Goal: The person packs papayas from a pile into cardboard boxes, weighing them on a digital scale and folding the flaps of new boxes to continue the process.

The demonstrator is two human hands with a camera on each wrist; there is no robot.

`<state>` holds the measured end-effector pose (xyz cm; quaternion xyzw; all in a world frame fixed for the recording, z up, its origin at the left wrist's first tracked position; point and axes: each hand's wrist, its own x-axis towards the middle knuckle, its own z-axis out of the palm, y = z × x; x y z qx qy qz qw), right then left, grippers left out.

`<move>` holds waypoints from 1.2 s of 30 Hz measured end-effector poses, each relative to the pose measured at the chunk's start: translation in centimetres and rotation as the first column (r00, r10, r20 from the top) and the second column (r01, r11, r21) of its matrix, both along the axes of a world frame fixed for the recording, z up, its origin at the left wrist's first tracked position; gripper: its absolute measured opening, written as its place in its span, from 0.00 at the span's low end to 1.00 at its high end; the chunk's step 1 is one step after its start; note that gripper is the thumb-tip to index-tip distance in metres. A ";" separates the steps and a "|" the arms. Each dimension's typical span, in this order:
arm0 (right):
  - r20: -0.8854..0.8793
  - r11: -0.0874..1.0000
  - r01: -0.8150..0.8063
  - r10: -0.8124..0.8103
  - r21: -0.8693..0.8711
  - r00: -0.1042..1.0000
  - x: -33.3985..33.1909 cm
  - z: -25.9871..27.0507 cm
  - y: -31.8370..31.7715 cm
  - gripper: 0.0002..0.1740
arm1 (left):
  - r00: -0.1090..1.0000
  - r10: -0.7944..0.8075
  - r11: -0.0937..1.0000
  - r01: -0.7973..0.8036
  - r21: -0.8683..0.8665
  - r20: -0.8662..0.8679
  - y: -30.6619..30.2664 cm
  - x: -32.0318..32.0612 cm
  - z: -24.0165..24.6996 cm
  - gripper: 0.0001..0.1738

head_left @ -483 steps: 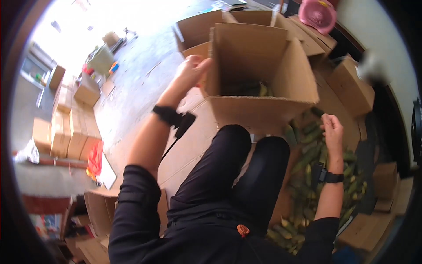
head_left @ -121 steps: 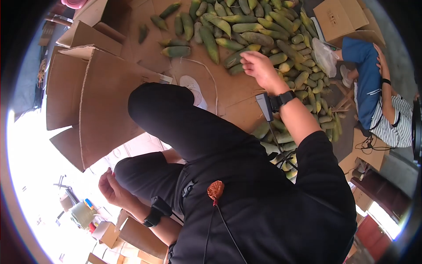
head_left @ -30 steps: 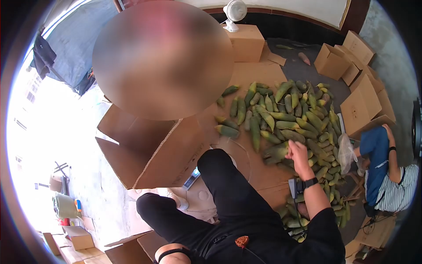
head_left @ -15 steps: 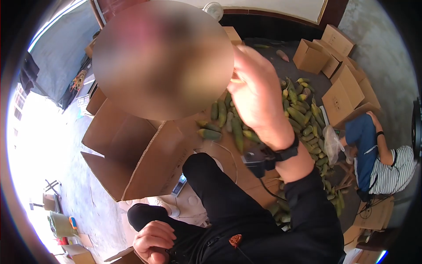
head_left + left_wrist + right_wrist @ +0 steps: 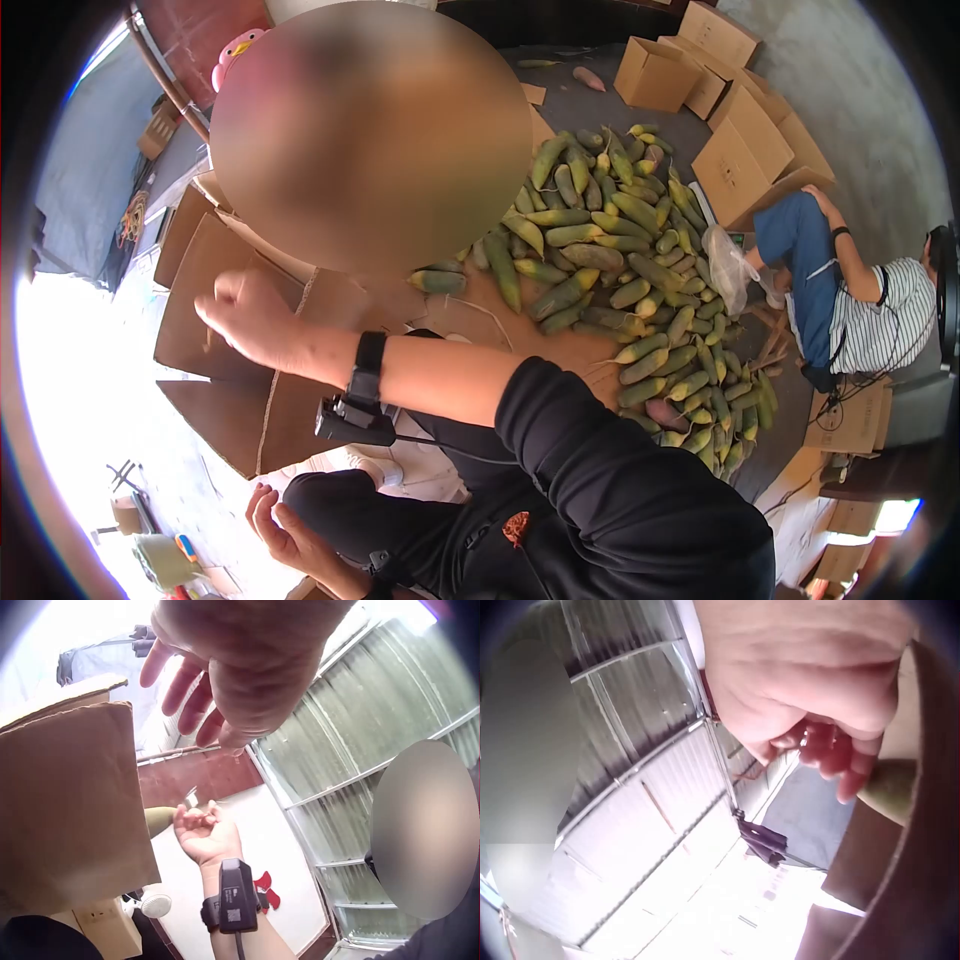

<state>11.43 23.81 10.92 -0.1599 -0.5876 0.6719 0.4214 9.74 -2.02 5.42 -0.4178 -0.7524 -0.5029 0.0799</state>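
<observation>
My right hand point(image 5: 240, 315) is stretched across my body to the left, over the open cardboard box point(image 5: 200, 300). In the left wrist view this right hand point(image 5: 199, 829) pinches a long green vegetable point(image 5: 159, 820) beside the box flap point(image 5: 67, 802). The right wrist view shows the curled fingers point(image 5: 832, 750) with the green vegetable point(image 5: 889, 791) at their tips, against the box wall point(image 5: 930, 847). My left hand point(image 5: 285, 520) hangs low by my knee with fingers spread, holding nothing; it point(image 5: 225, 667) looks the same in its own view. A big pile of green-yellow vegetables point(image 5: 620, 260) covers the floor to the right.
Another person point(image 5: 850, 300) sits on the floor at the right edge of the pile, beside a plastic bag point(image 5: 728, 265). Several closed cardboard boxes point(image 5: 745, 150) stand behind them. A pink fan point(image 5: 235, 60) is at the back left. Cardboard sheets lie under the pile.
My right hand left the pile, rose close past the camera, then swung left over the open box. My left hand went from curled to spread.
</observation>
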 end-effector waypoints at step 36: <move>0.715 0.959 0.268 -0.250 0.090 0.653 26.1 -22.8 2.3 0.12 | 0.923 0.155 0.862 -0.300 -0.408 -0.352 4.3 -1.8 -2.1 0.26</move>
